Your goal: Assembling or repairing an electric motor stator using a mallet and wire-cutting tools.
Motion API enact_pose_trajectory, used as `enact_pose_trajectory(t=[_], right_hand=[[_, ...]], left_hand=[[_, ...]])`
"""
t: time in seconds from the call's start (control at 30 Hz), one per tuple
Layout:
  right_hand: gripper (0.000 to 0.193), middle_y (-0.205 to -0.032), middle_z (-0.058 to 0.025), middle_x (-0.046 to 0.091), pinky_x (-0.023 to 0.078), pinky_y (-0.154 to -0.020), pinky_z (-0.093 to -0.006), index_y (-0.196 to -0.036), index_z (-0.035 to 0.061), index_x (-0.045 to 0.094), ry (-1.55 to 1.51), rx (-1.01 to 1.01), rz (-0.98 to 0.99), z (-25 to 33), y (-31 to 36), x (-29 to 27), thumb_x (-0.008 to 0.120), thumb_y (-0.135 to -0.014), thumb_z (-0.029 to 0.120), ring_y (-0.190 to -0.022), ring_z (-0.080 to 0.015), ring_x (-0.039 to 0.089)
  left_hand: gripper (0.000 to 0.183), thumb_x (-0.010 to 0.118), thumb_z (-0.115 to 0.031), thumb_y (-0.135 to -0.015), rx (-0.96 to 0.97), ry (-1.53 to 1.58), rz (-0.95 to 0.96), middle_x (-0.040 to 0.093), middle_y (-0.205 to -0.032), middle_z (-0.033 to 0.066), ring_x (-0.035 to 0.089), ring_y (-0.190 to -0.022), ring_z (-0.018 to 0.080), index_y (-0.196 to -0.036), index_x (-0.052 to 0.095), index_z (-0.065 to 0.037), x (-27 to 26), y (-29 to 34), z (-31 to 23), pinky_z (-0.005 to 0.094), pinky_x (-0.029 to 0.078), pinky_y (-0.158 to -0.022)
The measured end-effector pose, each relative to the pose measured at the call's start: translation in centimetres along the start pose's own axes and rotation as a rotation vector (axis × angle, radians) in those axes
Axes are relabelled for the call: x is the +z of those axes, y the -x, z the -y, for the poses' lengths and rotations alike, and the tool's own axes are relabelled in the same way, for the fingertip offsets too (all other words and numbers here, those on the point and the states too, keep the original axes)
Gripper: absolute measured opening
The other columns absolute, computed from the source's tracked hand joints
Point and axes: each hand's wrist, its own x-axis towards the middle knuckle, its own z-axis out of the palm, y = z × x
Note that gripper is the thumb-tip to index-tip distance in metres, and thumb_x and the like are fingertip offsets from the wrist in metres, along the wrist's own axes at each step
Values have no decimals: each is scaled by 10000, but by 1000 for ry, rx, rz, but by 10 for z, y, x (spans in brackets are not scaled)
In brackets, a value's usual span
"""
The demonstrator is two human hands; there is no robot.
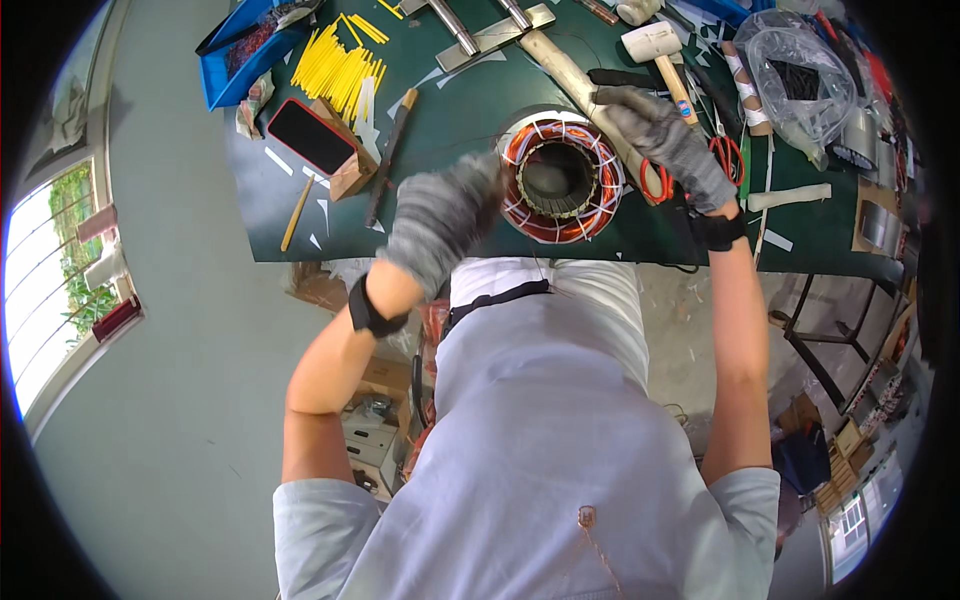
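Observation:
A motor stator [562,178] stands on the green work table, its orange copper windings bound round the rim with white cord. My left hand [440,222], in a grey glove, is closed at the left side of the stator. It is blurred by motion, and whatever its fingers grip cannot be made out. My right hand [672,145], also gloved, reaches over a long wooden handle [560,75] just right of the stator. Its fingers stretch to the left, and nothing can be seen in them. Red-handled scissors [727,158] lie beside my right hand.
On the left are yellow strips [340,68], a phone [312,137] on a cardboard box, a stick [392,158] and a blue bin [225,75]. A white-headed mallet [655,48] and a clear plastic bag [797,75] lie at the right. The table's front edge [350,259] runs before me.

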Motion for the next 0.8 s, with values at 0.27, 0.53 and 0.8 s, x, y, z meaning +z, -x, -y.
enact_pose_trajectory(t=[0.27,0.53,0.8], right_hand=[[323,-751,-58,586,448,-638,-251,-957,16,604,-243,346,237,-11,-26,19,615,-793,295,-700,-104,544],[245,-637,-17,562,434,-572,-205,-899,11,617,-347,326,245,-14,-38,29,550,-846,240,-602,-70,517],[344,-576,91,415,276,-410,-138,-822,108,587,-451,674,193,-13,-32,-10,475,-861,431,-445,2,335]], left_hand=[[267,413,-205,-896,-509,1063,61,438,-616,-19,407,-544,71,-1073,543,-55,14,-29,56,214,375,-520],[302,440,-186,-868,-127,706,-80,504,-713,-29,454,-616,60,-1120,537,-49,9,-31,53,179,384,-570],[261,434,-227,-888,-405,756,306,525,-698,24,518,-651,88,-1061,573,-90,-25,-46,58,213,428,-589]])
